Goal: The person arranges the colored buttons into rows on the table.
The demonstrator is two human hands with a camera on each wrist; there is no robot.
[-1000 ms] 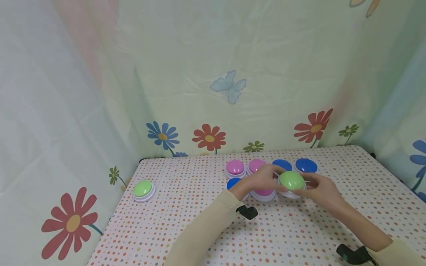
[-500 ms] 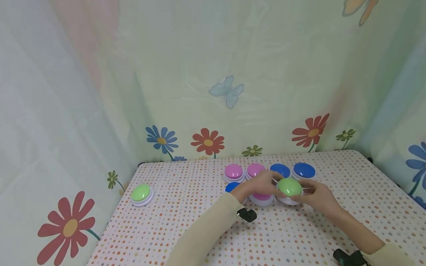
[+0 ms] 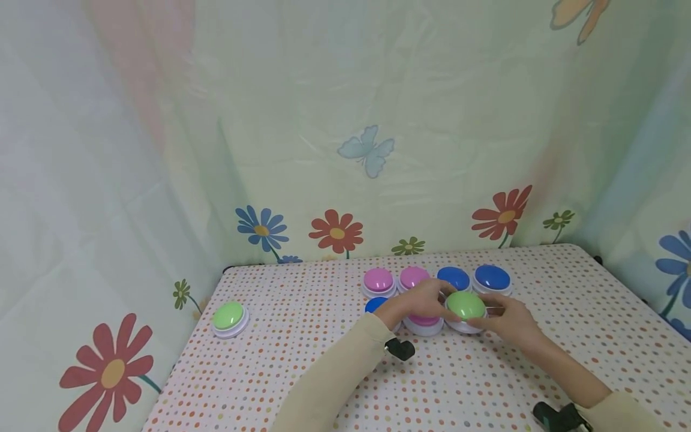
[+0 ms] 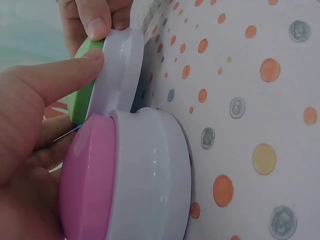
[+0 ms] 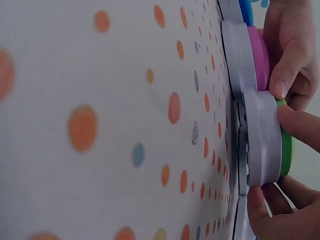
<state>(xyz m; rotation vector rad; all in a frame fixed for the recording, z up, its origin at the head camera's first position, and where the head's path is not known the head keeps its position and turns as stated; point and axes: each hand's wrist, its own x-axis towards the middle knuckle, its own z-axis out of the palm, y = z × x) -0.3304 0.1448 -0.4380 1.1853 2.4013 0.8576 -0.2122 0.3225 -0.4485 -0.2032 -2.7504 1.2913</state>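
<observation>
Both hands pinch a green dome push button (image 3: pixel 466 305) with a white base, one at each side. My left hand (image 3: pixel 423 298) has its thumb and fingers on the left edge. My right hand (image 3: pixel 513 321) grips the right edge. In the right wrist view the button's base (image 5: pixel 263 140) appears slightly above the tabletop. Close on its left is a pink button (image 4: pixel 90 175), partly covered by my left hand in the head view. Left of that stands a blue button (image 3: pixel 376 304), partly hidden by the left wrist.
Behind the hands a row holds two pink buttons, one at left (image 3: pixel 378 279) and one beside it (image 3: pixel 414 276), then two blue ones, a nearer (image 3: pixel 453 278) and a rightmost (image 3: pixel 492 276). Another green button (image 3: pixel 228 315) sits far left on the dotted tabletop (image 3: pixel 291 336). Flowered curtains surround it.
Both hands have brought the green button a little left, closer to the front pink button. The head view has tilted slightly. The other buttons stay in place.
</observation>
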